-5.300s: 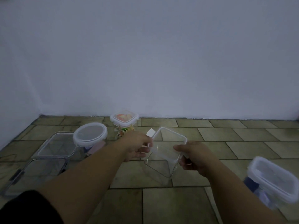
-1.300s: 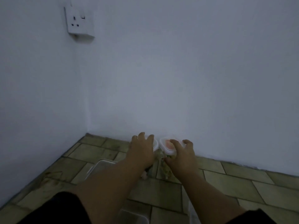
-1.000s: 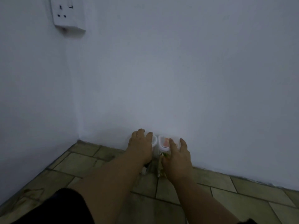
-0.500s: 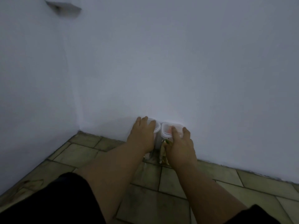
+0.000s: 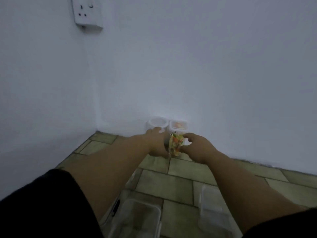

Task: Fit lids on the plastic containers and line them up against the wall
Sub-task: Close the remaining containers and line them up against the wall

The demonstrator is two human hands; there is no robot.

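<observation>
Lining-up step: round white-lidded clear plastic container [image 5: 157, 122], square white-lidded container [image 5: 178, 125] at white wall [image 5: 205, 74]; left hand [image 5: 157, 142] touches round one, flat-fingered; right hand [image 5: 198, 147] curled, grip unclear. Next, likely: bring nearer clear tubs [image 5: 137, 219] into row.

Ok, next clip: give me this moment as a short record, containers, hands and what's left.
At wall: round-lidded container and square-lidded container, side by side, lids on.
Left hand: against the round-lidded container; grip hidden.
Right hand: fingers curled round the square-lidded container.
Left to do: flat clear container and clear tub on the floor near the person, away from the wall; lids unclear.
Other: wall socket above, left.
</observation>
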